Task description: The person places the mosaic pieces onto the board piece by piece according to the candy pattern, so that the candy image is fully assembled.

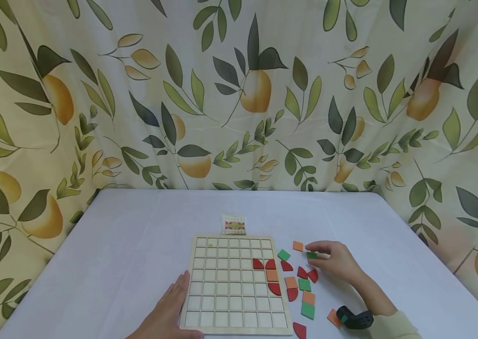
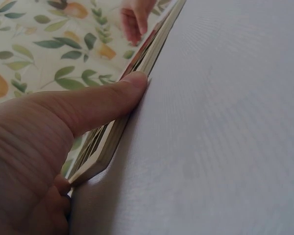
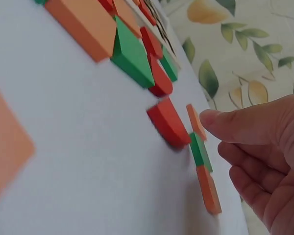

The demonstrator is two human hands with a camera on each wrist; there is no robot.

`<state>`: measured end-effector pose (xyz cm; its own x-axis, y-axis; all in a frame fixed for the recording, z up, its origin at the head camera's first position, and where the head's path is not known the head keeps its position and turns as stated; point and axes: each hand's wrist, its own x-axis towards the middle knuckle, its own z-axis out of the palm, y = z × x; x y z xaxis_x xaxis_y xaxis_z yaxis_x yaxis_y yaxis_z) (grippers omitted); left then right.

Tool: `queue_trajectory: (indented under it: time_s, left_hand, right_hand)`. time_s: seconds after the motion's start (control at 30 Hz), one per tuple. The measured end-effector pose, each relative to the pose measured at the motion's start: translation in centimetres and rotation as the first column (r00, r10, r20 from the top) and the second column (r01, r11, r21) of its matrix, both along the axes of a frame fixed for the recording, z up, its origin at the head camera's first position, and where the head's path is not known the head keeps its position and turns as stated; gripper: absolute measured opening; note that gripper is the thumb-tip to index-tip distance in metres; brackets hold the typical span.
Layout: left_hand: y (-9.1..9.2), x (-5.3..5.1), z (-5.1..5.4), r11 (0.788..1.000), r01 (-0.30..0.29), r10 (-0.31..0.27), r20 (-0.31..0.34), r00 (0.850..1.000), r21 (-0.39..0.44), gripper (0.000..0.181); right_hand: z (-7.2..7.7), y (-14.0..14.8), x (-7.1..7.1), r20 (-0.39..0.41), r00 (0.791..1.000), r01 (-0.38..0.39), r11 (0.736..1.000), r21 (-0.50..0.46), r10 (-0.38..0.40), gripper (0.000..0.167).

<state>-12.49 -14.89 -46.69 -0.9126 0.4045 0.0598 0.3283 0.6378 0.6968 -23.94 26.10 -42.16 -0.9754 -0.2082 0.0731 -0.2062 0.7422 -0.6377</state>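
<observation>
A wooden grid board (image 1: pixel 228 330) lies on the table with red and orange pieces in a few right-hand cells. My left hand (image 1: pixel 166 306) rests at its near left corner, straight fingers along the left side; the left wrist view shows the thumb (image 2: pixel 103 103) against the near edge. To the board's right, my right hand (image 1: pixel 338 261) has thumb and index finger spread on either side of a green piece (image 1: pixel 311 255). In the right wrist view, its thumb (image 3: pixel 235 125) is beside an orange piece (image 3: pixel 196 122); contact cannot be told.
A small pattern card (image 1: pixel 233 225) stands behind the board. Several loose red, green and orange pieces lie along its right side, including a green square (image 1: pixel 308 310). A black device (image 1: pixel 354 318) is by the right wrist. A leaf-patterned curtain (image 1: pixel 239 94) hangs behind.
</observation>
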Motion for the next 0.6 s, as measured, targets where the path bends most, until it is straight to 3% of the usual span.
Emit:
queue_trajectory:
  time_s: [0.37, 0.6]
  left_hand:
    - [-0.1, -0.1, -0.3, 1.0, 0.004, -0.005, -0.048, 0.999, -0.006, 0.125]
    - [0.0, 0.1, -0.1, 1.0, -0.001, 0.001, -0.05, 0.999, -0.008, 0.125]
  right_hand:
    - [-1.1, 1.1, -0.4, 0.052, 0.997, 0.059, 0.998, 0.006, -0.059, 0.037]
    - [-1.4, 1.6, -0.5, 0.031, 0.999, 0.016, 1.0, -0.01, -0.015, 0.033]
